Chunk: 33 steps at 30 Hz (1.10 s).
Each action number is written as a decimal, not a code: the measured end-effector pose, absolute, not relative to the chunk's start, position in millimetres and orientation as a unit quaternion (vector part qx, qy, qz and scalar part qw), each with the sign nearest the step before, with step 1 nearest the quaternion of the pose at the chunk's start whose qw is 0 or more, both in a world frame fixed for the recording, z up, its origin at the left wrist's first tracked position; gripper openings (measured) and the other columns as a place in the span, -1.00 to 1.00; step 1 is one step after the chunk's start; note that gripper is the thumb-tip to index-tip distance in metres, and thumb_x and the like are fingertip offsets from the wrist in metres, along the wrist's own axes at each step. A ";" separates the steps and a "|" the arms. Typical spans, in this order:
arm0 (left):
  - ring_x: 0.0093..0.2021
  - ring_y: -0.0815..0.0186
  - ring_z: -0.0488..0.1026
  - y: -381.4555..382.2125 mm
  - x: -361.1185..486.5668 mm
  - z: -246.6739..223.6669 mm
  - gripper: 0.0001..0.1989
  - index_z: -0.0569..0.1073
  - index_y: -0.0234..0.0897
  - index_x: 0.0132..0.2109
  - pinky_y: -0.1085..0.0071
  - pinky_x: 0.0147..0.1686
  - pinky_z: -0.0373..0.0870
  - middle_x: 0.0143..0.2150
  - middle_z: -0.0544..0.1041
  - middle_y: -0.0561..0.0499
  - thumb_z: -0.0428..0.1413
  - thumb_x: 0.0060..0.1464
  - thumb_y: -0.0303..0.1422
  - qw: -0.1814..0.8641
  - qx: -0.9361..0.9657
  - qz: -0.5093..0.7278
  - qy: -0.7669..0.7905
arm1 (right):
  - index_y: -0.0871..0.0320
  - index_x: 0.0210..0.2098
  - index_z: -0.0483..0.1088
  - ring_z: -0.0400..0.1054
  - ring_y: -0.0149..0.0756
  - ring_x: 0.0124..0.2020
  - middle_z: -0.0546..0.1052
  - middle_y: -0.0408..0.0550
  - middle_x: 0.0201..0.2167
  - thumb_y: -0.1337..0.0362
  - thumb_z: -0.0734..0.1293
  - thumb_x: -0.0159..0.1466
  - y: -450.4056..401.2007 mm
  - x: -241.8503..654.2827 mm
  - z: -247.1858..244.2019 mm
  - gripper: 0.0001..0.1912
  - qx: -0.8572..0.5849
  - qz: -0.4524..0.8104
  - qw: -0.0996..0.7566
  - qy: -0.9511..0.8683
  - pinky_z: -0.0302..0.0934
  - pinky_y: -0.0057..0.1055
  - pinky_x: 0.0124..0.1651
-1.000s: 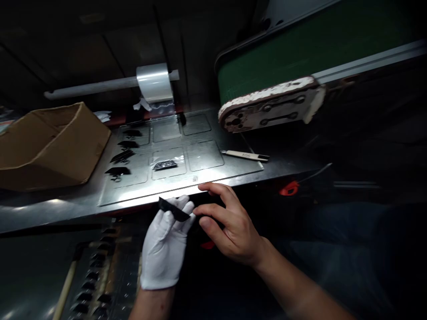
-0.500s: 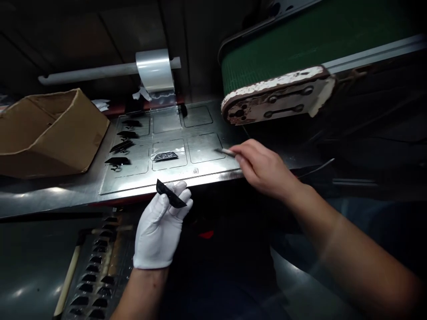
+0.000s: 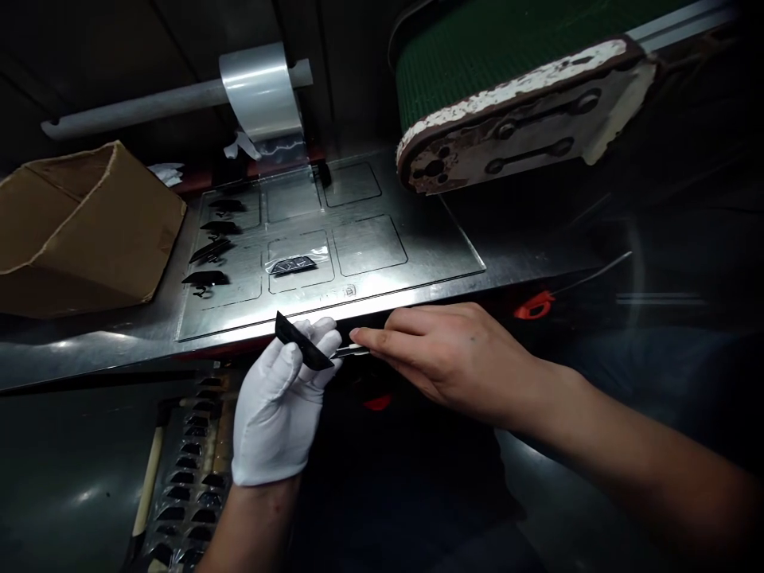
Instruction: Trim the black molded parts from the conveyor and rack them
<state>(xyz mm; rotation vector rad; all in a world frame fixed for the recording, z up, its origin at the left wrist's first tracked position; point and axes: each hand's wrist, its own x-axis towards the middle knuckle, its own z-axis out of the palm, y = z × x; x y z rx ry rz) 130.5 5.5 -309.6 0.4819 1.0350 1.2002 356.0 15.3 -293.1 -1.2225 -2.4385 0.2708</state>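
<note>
My left hand (image 3: 278,410), in a white glove, pinches a small black plastic part (image 3: 302,342) with pointed ends. It holds the part tilted in front of the bench edge. My bare right hand (image 3: 447,350) grips a thin tool with a pale handle (image 3: 356,349) and a narrow dark tip. The tip is at the right side of the black part, by the gloved fingertips; whether it touches cannot be made out. On the marked sheet lies a similar black part on clear film (image 3: 292,266). Several more black parts (image 3: 206,278) lie in a column left of it.
The clear marked sheet (image 3: 442,259) covers part of the metal bench. A cardboard box (image 3: 113,255) stands at the left. Behind hangs a film roll (image 3: 261,91) on a bar. A green conveyor end (image 3: 501,119) juts in at upper right. Trays of black parts (image 3: 188,477) are lower left.
My right hand has come left and down from over the sheet, bringing the tool to the black part. My left hand keeps its hold almost in place. The view has shifted slightly.
</note>
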 end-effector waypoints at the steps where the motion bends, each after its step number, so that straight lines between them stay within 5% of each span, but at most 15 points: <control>1: -0.07 0.26 0.65 5.0 129.8 -309.9 -0.78 0.59 -0.30 -0.03 0.44 -0.06 0.65 0.01 0.63 -0.12 0.19 0.21 -0.34 0.674 0.216 0.534 0.463 | -0.03 0.18 0.51 0.33 -0.47 -0.38 0.49 -0.17 -0.34 0.20 0.22 0.52 14.9 355.3 -293.5 -0.66 -0.436 0.096 0.199 -0.872 -0.03 -0.38 -0.41; 33: 0.10 0.19 0.59 -10.4 139.4 -306.2 -0.66 0.60 -0.18 0.06 0.36 0.16 0.58 0.11 0.60 -0.06 0.29 0.13 -0.30 0.507 0.382 0.534 0.559 | 0.01 0.12 0.50 0.30 -0.37 -0.42 0.49 -0.18 -0.34 0.35 0.32 0.39 -0.9 344.8 -273.4 -0.67 -0.477 0.107 0.142 -0.861 -0.16 -0.31 -0.45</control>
